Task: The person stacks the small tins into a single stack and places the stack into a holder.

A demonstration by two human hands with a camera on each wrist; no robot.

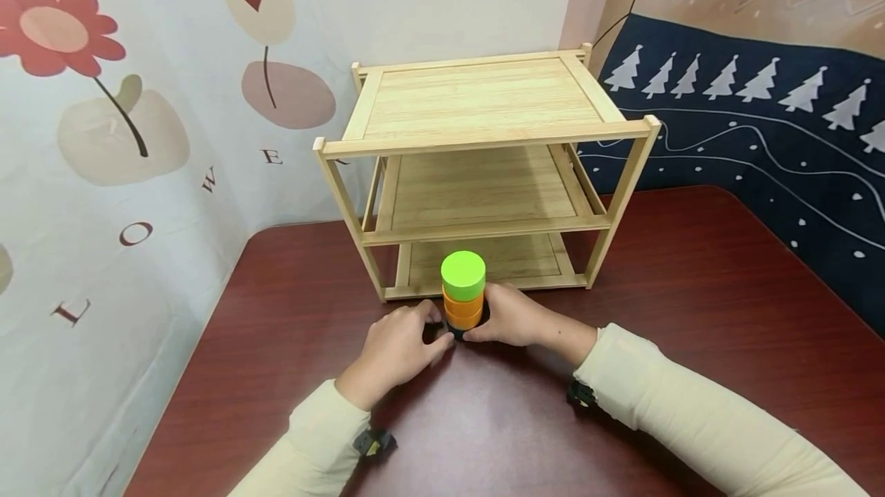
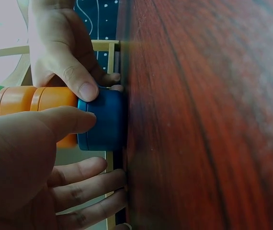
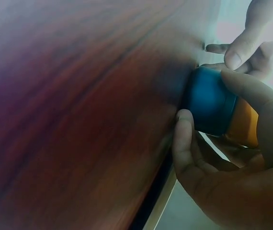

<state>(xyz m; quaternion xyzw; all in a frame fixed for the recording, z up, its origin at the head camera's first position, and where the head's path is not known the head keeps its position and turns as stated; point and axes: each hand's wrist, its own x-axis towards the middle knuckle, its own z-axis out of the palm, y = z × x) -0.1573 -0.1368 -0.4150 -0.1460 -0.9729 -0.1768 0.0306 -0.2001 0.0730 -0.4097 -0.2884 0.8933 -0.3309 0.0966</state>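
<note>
A stack of small round canisters stands upright on the table: a blue canister [image 2: 105,120] at the bottom, orange canisters [image 1: 463,309] above it, and a green canister [image 1: 463,274] on top. My right hand [image 1: 515,316] grips the blue canister, thumb on the near side and fingers round its right side. On the stack's left is my left hand [image 1: 397,347], its thumb close to the blue canister and its other fingers spread loosely beside it. Whether that thumb touches the canister I cannot tell. From the head view, the hands mostly hide the blue canister.
A three-tier wooden shelf [image 1: 484,140] stands right behind the stack, its lower front bar near the hands. The dark red table [image 1: 477,420] extends to both sides. Printed cloths [image 1: 187,97] hang at the back, left and right.
</note>
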